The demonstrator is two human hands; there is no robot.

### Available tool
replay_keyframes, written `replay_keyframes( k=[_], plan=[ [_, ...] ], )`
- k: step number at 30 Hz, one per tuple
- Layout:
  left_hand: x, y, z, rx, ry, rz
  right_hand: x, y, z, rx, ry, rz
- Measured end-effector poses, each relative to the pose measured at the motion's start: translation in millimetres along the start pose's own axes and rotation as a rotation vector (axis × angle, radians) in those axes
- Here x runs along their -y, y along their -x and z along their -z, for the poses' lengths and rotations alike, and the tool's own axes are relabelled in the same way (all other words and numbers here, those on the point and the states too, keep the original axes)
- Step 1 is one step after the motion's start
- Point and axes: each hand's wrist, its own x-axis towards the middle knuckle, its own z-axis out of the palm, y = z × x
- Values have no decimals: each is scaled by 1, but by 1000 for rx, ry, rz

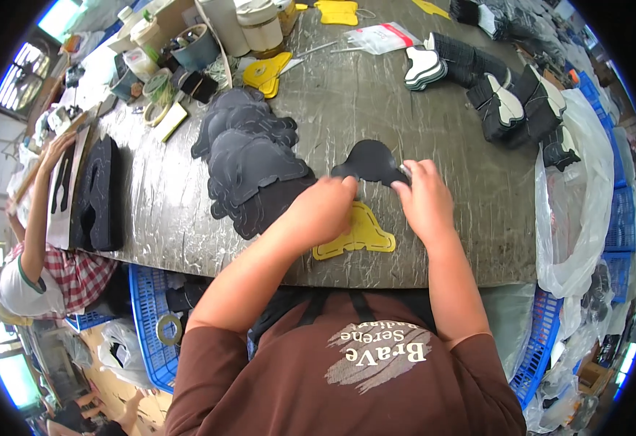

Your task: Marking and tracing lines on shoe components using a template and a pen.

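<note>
A black cut-out piece (370, 160), rounded at the top with two side lobes, is held just above or on the table in front of me. My left hand (323, 211) is closed, its fingertips at the piece's left lobe. With thumb and fingers pinched, my right hand (428, 200) grips the right lobe; a small pale thing shows at its fingertips, too small to name. Partly under my left hand lies a yellow template (365, 231) with slots along its edge. Left of it, overlapping black pieces (252, 163) with pale outline marks form a long pile.
Tubs and cups (191, 49) crowd the back left, near another yellow template (267, 73). Bundled black and white pieces (503, 105) and a plastic bag (579, 196) lie at the right. A co-worker's arm (39, 203) reaches over a board at far left. Blue crates (149, 327) flank me.
</note>
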Motion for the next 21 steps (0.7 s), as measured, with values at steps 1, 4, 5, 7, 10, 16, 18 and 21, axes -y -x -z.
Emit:
replay_keyframes(
  k=[1,4,5,7,10,16,18,21],
  plan=[
    [-1,9,6,0,-12,-3,-1,-1,-4,-10,-7,-2],
    [19,33,22,-148,366,140,-10,1,-10,106,-19,-66],
    [33,45,31,-258,368,153,-9,5,-7,105,-30,-70],
    [57,59,52,-345,329,390,-11,17,-2,140,-79,8],
    [85,76,62,-769,347,321,-5,44,8,255,-142,64],
    [25,45,29,-367,601,260,6,80,18,229,-244,80],
    [7,29,8,-243,563,229,11,80,18,180,-281,65],
    [-8,20,-15,-234,367,210,7,85,11,142,-316,97]
  ],
)
